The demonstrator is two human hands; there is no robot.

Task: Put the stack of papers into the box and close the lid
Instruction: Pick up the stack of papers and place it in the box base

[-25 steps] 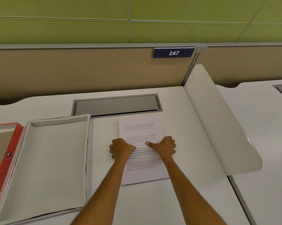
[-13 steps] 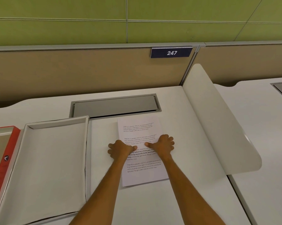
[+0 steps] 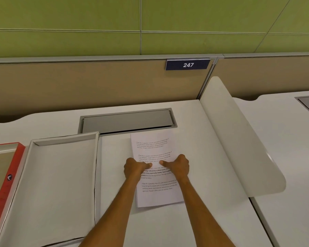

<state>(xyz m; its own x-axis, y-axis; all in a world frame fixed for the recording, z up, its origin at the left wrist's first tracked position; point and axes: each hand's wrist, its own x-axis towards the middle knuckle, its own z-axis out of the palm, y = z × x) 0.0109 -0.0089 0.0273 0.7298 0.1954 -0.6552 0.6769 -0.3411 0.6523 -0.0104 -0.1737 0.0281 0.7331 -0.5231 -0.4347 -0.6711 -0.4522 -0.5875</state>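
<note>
Both hands have barely shifted: left hand [image 3: 135, 168] and right hand [image 3: 178, 166] still clasp the stack of papers [image 3: 155, 168] at its sides; it remains on the desk [image 3: 203, 157], right of the open box [image 3: 57, 175]

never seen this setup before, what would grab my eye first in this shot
Two bare hands, the left hand and right hand, press on a printed stack of papers at the centre of the white desk, thumbs pointing toward each other. Left of the stack lies an open white box, empty, with a red lid at the far-left edge. Behind, a dark plate reading 247 stands on the tan partition.
</note>
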